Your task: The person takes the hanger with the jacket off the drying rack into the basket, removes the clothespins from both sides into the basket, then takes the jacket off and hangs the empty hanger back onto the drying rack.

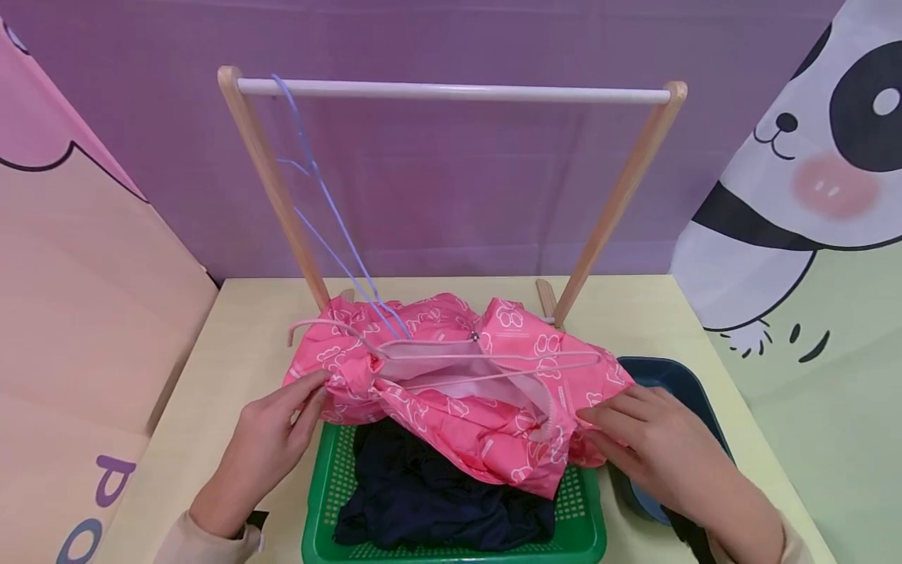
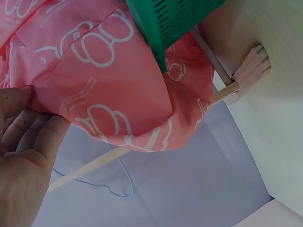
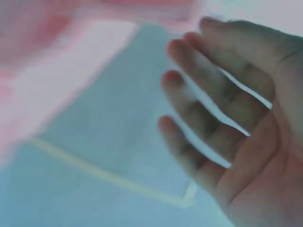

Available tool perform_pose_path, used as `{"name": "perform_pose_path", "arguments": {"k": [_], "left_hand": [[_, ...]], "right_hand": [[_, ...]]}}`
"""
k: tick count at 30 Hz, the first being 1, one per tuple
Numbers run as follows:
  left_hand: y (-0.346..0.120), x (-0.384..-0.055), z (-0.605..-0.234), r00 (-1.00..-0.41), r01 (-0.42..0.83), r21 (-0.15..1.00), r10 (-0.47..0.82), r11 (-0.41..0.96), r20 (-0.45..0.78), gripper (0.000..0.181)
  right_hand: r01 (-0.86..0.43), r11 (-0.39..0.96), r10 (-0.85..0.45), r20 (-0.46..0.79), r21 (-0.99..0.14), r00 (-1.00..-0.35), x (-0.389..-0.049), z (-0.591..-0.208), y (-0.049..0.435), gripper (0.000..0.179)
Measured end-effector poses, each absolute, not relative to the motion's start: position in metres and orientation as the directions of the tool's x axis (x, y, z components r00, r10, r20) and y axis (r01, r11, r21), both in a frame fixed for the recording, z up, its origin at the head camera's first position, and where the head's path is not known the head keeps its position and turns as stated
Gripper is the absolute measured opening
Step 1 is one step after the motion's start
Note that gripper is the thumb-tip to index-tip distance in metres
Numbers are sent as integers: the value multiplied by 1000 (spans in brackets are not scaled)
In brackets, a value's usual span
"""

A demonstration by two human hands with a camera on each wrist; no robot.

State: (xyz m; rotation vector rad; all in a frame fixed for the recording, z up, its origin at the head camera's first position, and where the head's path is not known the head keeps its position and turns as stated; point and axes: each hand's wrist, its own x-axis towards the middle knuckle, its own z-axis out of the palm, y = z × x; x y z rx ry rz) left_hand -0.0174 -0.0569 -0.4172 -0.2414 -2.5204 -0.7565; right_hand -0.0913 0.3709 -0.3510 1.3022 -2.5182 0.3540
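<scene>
A pink zip-up jacket with white printed outlines lies bunched over the front of a green basket. Its neck opening faces up, and a pink hanger lies across that opening, its hook pointing left. My left hand pinches the jacket's left edge between thumb and fingers; the left wrist view shows the cloth drooping from that grip. At the jacket's right side is my right hand, fingertips right at the fabric. In the right wrist view its fingers are spread and loosely bent, with no cloth between them.
Dark clothing fills the green basket. A dark blue bin stands to its right, partly behind my right hand. Behind rises a wooden rack with a white rail, a blue hanger hanging at its left end.
</scene>
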Motion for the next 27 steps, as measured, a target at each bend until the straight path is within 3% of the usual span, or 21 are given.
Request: {"name": "perform_pose_path", "arguments": {"k": [3, 6, 10, 15, 22, 27], "left_hand": [[-58, -19, -417, -858, 310, 464, 35, 830, 512, 43], [-58, -20, -416, -850, 325, 451, 49, 831, 524, 42], [-59, -22, -415, -843, 349, 436, 74, 830, 533, 43], [-58, -25, -416, -836, 383, 423, 112, 821, 537, 43], [-56, -27, -416, -843, 384, 426, 124, 819, 523, 44], [-57, -27, -415, -839, 390, 415, 133, 822, 527, 42]], "right_hand": [[-885, 461, -753, 497, -69, -431, -98, -324, 357, 54], [-904, 427, -740, 567, -21, -362, -107, -307, 334, 31], [-897, 436, -784, 518, 68, -342, -120, -304, 297, 47], [-894, 434, -832, 431, 109, -350, -130, -314, 263, 42], [-893, 428, -863, 356, 137, -359, -135, -321, 249, 44], [-912, 394, -869, 371, 118, -327, -136, -320, 254, 47]]}}
